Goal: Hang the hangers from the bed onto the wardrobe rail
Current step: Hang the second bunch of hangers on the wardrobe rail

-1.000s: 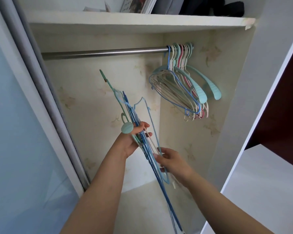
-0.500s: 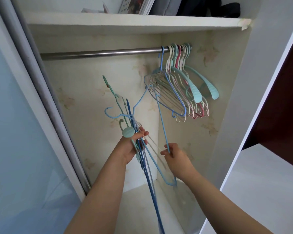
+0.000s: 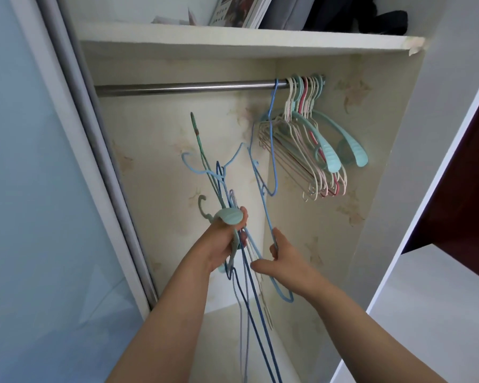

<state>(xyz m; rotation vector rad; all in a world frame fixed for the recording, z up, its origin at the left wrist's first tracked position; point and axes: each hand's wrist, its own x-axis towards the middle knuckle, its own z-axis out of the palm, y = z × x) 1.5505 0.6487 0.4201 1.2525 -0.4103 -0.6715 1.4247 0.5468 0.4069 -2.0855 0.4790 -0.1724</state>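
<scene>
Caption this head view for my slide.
Left hand grips a hanger bundle; right hand holds one light blue hanger below the rail.

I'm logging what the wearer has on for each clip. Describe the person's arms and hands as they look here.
Both arms come up from the lower edge bare, with no sleeve showing anywhere along the forearms. The left hand and the right hand wear no gloves. No watch, bracelet or ring is visible on the wrists and fingers that show. The upper arms are out of frame, so any short sleeve cannot be told.

Both forearms are showing bare right up to the frame edge, no sleeves, and the left hand and right hand aren't wearing rings, watches or gloves.
</scene>
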